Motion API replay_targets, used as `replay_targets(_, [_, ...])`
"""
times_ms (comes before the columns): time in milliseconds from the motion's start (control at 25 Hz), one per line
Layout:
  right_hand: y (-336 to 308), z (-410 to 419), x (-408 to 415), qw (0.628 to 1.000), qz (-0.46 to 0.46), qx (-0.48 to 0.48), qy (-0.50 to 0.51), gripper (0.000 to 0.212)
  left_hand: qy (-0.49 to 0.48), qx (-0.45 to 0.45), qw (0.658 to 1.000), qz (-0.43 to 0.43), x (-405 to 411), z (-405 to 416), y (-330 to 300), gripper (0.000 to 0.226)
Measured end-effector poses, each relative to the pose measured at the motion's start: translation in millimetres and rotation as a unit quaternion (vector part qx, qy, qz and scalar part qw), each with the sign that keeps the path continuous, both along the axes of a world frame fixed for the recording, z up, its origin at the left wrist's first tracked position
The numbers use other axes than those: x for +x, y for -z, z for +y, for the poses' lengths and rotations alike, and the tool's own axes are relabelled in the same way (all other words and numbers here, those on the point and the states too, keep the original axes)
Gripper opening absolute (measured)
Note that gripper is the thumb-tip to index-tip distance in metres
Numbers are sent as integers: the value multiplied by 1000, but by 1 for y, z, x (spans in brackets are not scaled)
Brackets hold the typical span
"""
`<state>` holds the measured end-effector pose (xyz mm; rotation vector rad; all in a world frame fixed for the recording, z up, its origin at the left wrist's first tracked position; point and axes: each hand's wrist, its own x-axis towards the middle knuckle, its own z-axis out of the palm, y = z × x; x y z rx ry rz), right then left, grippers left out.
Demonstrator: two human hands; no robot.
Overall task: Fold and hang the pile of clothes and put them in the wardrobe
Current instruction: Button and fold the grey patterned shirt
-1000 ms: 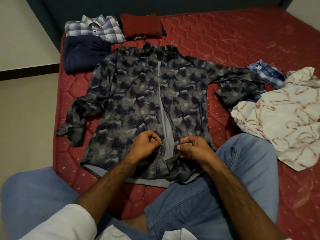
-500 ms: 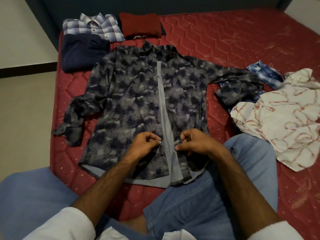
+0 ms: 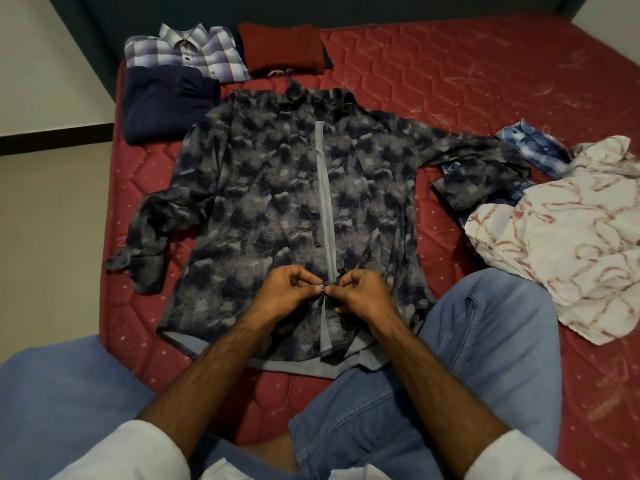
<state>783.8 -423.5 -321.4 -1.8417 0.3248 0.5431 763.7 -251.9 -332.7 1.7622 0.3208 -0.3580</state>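
A red quilted mattress [image 3: 467,71] with a hexagon stitch pattern fills most of the view. Its left edge borders a beige floor [image 3: 52,244]. A white wall [image 3: 38,64] with a dark skirting strip [image 3: 55,138] stands at upper left. A dark blue-grey wall [image 3: 311,8] runs along the far edge of the mattress. A second white surface shows at upper right.

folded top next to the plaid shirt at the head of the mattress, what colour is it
Dark red folded top, seen in the head view, the only one.
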Motion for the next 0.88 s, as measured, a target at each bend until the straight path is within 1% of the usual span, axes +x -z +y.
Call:
replay_targets(200, [5, -2, -4, 999, -2, 53, 14, 12, -13, 15, 1000, 0, -1, -2, 2, 12])
replay_targets(360, [8, -2, -5, 999, -12, 33, 3, 13, -18, 21, 1000, -5, -2, -3, 0, 12])
replay_targets(560, [8, -2, -5, 998, 4, 57, 20, 11, -22, 22, 1000, -1, -1, -4, -3, 12])
replay_targets(720, [14, 1, -9, 999, -20, 27, 26, 10, -23, 34, 999, 13, 1, -6, -3, 11])
replay_targets(880, [21, 3, -11, 998, -57, -11, 7, 9, -34, 88, 996, 11, 1, -8, 0, 11])
